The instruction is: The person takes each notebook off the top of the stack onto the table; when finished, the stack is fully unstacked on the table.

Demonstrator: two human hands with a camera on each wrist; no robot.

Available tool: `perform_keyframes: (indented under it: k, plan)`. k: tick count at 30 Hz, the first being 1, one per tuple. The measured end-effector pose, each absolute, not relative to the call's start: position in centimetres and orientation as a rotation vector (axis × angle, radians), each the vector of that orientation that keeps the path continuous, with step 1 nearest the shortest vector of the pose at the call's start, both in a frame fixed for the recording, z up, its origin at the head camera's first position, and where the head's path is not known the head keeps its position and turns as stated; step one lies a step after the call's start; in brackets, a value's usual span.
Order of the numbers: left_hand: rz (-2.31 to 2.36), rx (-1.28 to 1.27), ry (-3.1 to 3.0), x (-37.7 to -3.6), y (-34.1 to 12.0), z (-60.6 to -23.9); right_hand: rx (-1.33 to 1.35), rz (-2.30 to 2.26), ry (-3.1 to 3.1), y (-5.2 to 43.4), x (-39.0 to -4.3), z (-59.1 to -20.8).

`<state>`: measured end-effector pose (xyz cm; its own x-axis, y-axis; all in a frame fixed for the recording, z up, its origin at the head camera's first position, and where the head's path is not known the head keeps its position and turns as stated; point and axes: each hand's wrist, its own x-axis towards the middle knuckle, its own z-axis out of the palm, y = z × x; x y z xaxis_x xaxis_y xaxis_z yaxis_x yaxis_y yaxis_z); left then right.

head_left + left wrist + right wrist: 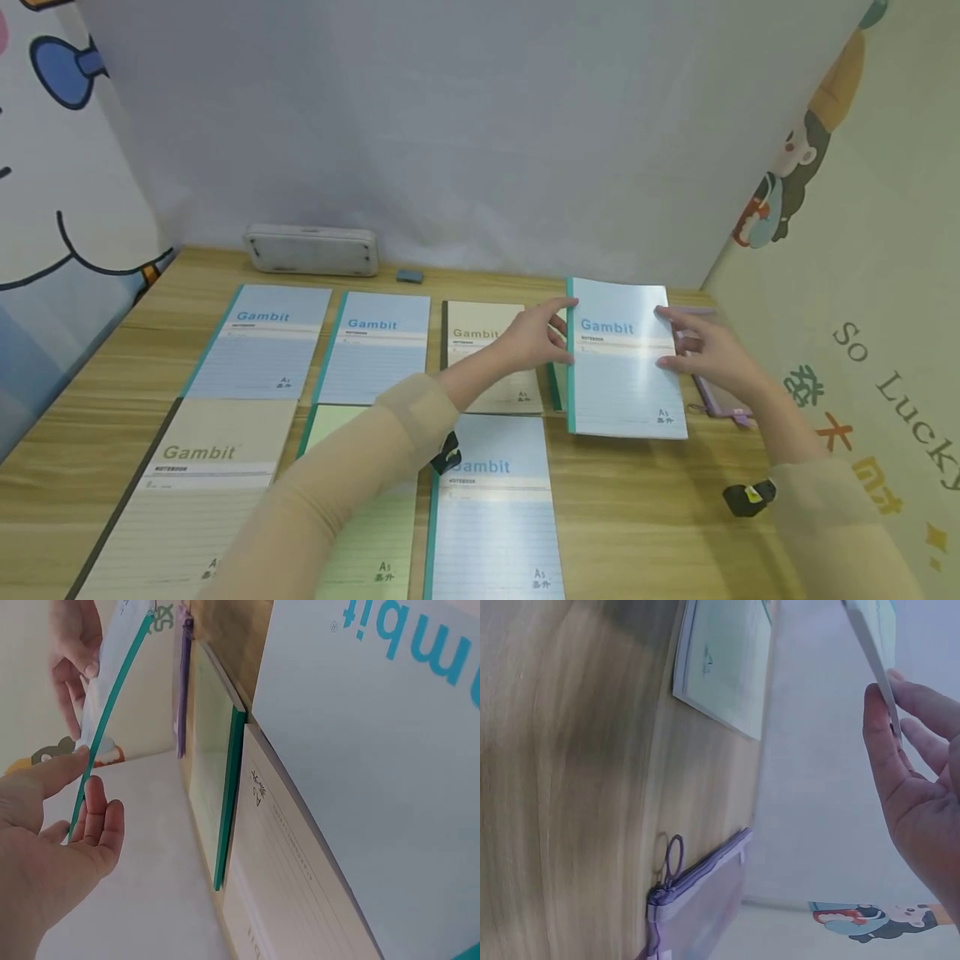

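A blue Gambit notebook [622, 367] with a teal spine is held up off the table between both hands. At its spine edge my left hand [534, 335] pinches it, thumb on one face and fingers on the other, as the left wrist view also shows. My right hand [712, 354] grips the opposite edge; in the right wrist view that hand [922, 765] has the thin edge between thumb and fingers. Below the raised notebook lies a green notebook [214, 750] with a dark green spine, mostly hidden in the head view. Beside it is a beige notebook [480, 321], partly behind the left wrist.
Several more Gambit notebooks lie in two rows: blue [258, 342], blue [378, 342], beige [202, 492], green [375, 542] and blue [495, 533]. A white pencil case [311, 252] and a grey eraser [409, 276] sit at the back. Right lies a purple zip pouch [705, 900].
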<state>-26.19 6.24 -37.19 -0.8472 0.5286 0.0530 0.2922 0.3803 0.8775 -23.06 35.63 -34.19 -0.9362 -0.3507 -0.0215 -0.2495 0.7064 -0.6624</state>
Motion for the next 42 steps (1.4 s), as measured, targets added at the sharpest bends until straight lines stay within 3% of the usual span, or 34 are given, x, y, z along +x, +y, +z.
perform_keyframes:
  k: [11,20,42]
  plan:
    - [1.224,0.881,2.447,-23.6,5.3,-35.6,-0.65,-1.035,2.773,35.1,-20.9,-32.9]
    - [1.153,0.993,2.446,-21.6,4.9,-37.0,-0.686,-0.948,2.746,35.7,-19.1,-33.1]
    - [0.849,1.163,2.351,-18.1,4.3,-41.4,-0.88,-1.117,2.265,37.4,-17.5,-39.3]
